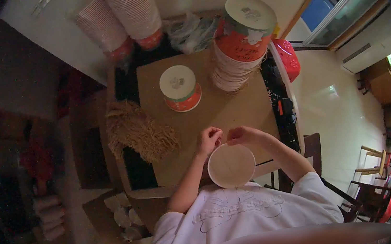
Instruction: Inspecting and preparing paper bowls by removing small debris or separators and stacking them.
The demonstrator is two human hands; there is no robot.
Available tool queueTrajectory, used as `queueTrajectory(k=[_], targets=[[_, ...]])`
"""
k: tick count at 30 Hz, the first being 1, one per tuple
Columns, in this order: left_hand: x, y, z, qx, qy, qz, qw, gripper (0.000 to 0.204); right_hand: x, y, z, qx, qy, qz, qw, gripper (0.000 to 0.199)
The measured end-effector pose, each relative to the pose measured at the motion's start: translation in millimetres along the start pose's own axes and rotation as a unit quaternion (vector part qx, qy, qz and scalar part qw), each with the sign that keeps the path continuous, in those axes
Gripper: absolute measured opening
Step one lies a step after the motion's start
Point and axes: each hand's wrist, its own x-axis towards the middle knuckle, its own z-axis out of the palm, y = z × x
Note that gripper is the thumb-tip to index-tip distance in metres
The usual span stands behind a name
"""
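Note:
A white-lined paper bucket (232, 167) rests against my shirt at the table's near edge, its round mouth turned up towards me. At its far rim, my left hand (210, 140) is closed in a pinch; whatever sits between those fingers is too small to make out. My right hand (245, 135) is closed too, its fingertips on the far rim of the bucket. Left of my hands lies a bundle of brown paper twine (151, 134). Farther off, a red and green paper bucket (180, 89) stands upside down on the cardboard sheet (219, 114).
A tall stack of upside-down red paper buckets (239, 44) stands at the back right. Two wrapped stacks of buckets (132, 11) lean at the back left. Clear plastic bags (190, 32) lie between them. A red plastic stool (287, 58) is beyond the table's right edge.

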Motion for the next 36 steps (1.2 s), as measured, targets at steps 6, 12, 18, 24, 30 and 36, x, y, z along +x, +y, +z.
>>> queueTrajectory(k=[6, 12, 18, 24, 30, 36], targets=[[-5.7, 31.9, -20.1, -0.182, 0.006, -0.130, 0.975, 0.004, -19.8, 4.2, 7.1, 0.061, 0.098, -0.096, 0.989, 0.019], [-26.7, 47.0, -30.8, 0.009, -0.036, -0.041, 0.998, 0.006, -37.5, -16.0, 12.7, 0.172, 0.146, -0.070, 0.972, 0.015], [-31.1, 22.0, -34.6, 0.158, -0.036, 0.079, 0.984, 0.008, -44.6, -25.0, 20.7, -0.104, 0.192, -0.116, 0.969, 0.014], [-23.7, 0.4, -23.8, 0.174, 0.024, 0.076, 0.982, 0.007, -38.5, -31.1, 24.2, -0.162, 0.189, -0.177, 0.952, 0.015], [-17.2, -17.5, -30.6, 0.014, 0.086, 0.071, 0.994, 0.011, -20.6, -14.7, 12.6, -0.029, 0.257, -0.172, 0.951, 0.013], [-38.1, -8.4, -49.4, 0.037, 0.028, 0.075, 0.996, 0.013, -19.3, -42.8, -0.3, -0.248, 0.340, -0.190, 0.887, 0.013]])
